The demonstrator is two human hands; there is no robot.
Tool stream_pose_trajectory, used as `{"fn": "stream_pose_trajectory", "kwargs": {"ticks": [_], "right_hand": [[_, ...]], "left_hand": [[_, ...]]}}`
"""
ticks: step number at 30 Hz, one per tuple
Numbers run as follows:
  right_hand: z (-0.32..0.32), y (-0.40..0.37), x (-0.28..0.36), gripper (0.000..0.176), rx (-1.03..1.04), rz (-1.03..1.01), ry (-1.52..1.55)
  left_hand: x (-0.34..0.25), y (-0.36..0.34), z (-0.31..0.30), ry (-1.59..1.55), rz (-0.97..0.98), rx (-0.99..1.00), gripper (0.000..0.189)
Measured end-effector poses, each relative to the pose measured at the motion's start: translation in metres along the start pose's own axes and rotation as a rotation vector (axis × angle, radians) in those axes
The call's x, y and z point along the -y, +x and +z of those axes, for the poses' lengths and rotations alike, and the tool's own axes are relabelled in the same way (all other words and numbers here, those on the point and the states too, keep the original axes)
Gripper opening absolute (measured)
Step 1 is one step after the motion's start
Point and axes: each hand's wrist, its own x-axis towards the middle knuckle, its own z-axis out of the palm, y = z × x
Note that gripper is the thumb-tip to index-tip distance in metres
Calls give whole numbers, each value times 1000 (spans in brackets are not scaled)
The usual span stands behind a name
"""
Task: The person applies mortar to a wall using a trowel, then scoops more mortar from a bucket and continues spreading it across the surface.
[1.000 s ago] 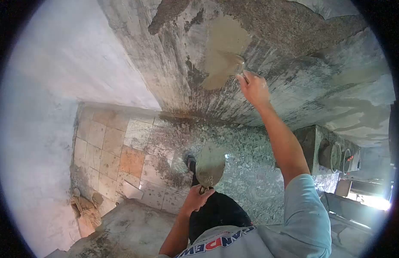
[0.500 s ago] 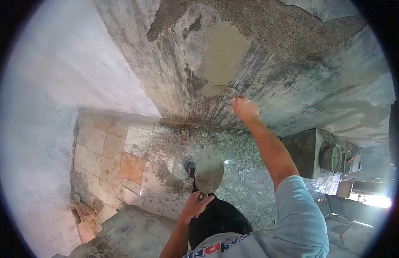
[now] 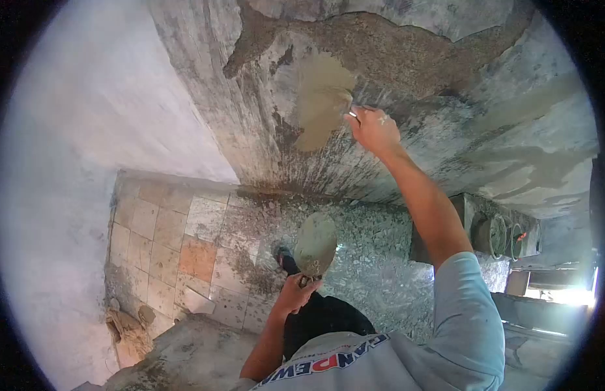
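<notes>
My right hand (image 3: 375,130) reaches up to the wall, its fingers wrapped round the handle of a trowel (image 3: 350,106). Most of the blade is hard to see against the smooth wet plaster patch (image 3: 320,124), at whose right edge it sits. Low in front of my body, my left hand (image 3: 294,294) is closed on the short handle of an oval mortar board (image 3: 317,241). The board's face is grey with smeared mortar and points upward. Scraped, streaky grey wall (image 3: 257,124) surrounds the patch, and a rough brown layer (image 3: 380,49) lies above it.
A pale side wall (image 3: 107,124) meets the worked wall at the left. Below are dirty floor tiles (image 3: 197,256) and scattered rubble (image 3: 374,260). A concrete block structure (image 3: 468,225) juts out at right, and a grey ledge (image 3: 191,348) lies at lower left.
My right hand has moved up with the trowel from the plaster patch's lower end to its right side. My left hand still holds the mortar board; the view has shifted slightly.
</notes>
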Motion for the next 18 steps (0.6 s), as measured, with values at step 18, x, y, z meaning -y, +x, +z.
{"fn": "stream_pose_trajectory", "kwargs": {"ticks": [18], "right_hand": [[-98,-214,21,21,-153,-44,503]], "left_hand": [[-50,-43,-4,-89,210,-103,32]]}}
